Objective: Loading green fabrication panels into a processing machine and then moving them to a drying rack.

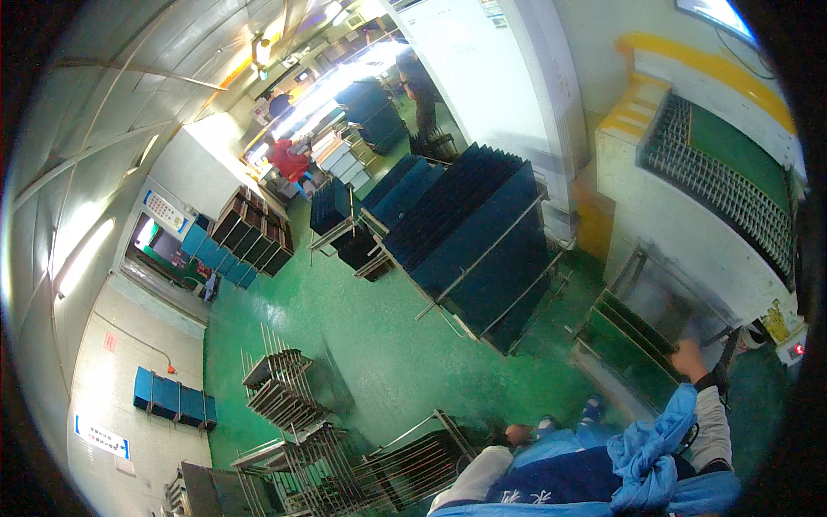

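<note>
On the right, my right hand (689,360) is at the near edge of several thin green boards (622,332), which stand in a row beside the white machine. Its fingers look closed on the edge of a board; the fingertips are partly hidden. My left hand (517,433) is low in front of my body, beside the blue garment tied at my waist. It is small and blurred there, so its fingers do not show clearly, and I see nothing in it.
A white machine with a roller bed (719,185) stands at the right. Racks of dark blue boards (482,233) fill the middle. Metal racks (280,379) stand at lower left on the green floor (370,336). A person in red (289,159) sits farther back.
</note>
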`<action>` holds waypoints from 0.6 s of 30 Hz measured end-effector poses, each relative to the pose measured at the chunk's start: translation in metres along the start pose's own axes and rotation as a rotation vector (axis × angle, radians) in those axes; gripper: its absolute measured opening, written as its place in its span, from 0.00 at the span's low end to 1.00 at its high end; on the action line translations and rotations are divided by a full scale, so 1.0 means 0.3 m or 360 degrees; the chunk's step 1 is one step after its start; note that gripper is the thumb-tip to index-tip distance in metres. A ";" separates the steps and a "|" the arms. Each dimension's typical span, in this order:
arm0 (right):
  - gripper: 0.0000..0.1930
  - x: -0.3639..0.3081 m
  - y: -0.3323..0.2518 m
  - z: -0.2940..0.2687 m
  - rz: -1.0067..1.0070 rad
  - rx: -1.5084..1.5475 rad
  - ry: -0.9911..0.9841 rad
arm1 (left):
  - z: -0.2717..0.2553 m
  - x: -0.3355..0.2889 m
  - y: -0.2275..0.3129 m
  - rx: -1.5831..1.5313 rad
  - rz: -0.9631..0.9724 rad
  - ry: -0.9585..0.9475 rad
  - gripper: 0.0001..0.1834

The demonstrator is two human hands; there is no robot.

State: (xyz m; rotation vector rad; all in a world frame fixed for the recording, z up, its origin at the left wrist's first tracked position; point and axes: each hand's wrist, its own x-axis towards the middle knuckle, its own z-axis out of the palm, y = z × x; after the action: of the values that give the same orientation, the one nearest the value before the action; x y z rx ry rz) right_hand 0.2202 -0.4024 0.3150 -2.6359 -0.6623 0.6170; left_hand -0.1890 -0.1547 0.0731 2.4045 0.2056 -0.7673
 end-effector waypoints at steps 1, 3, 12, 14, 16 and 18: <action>0.15 0.011 -0.010 0.007 -0.0056 -0.0018 0.0033 | 0.051 0.003 -0.045 0.0041 0.0065 0.0029 0.27; 0.15 0.028 0.033 0.037 -0.0098 -0.0053 0.0113 | 0.063 0.016 -0.052 -0.0038 0.0069 0.0050 0.26; 0.15 0.002 0.012 0.014 -0.0026 -0.0025 0.0088 | 0.002 -0.010 0.014 -0.0881 -0.0393 0.0128 0.20; 0.15 -0.009 0.001 0.002 -0.0002 -0.0017 0.0085 | -0.027 -0.021 0.039 -0.0985 -0.0475 0.0088 0.20; 0.15 -0.020 -0.037 -0.016 -0.0003 -0.0020 0.0075 | -0.025 -0.022 0.026 -0.0661 -0.0334 0.0070 0.21; 0.15 -0.032 -0.075 -0.034 -0.0007 -0.0029 0.0066 | -0.009 -0.020 0.005 -0.0351 -0.0160 0.0136 0.21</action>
State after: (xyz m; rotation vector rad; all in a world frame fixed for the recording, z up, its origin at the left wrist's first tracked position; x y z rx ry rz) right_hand 0.2095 -0.3911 0.3364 -2.6559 -0.6647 0.5557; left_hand -0.1922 -0.1542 0.0791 2.2317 0.4263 -0.6502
